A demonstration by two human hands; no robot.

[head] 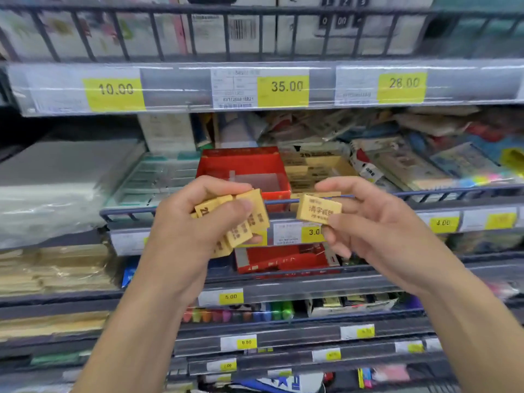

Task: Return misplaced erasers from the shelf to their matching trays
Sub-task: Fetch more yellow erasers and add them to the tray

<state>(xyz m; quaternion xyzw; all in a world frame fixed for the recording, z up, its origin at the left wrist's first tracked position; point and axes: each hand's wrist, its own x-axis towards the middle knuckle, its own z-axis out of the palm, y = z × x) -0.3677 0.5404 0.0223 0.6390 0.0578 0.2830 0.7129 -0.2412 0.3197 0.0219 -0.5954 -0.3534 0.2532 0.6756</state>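
My left hand [195,222] grips a bunch of several yellow erasers [243,219] with dark print, held in front of the shelf rail. My right hand [377,222] pinches one yellow eraser [318,209] between thumb and fingers, just right of the bunch. Behind the hands, a red tray [243,165] stands on the shelf, and it looks nearly bare inside. A yellow tray [317,168] with the same kind of yellow erasers sits right beside it. Both hands hover in front of these trays, at rail height.
A blue wire rail [425,194] runs along the shelf front. Clear boxes [158,177] lie left of the red tray, and packets are piled at the right [425,154]. Another red box [283,259] sits one shelf lower. Price tags line every shelf edge.
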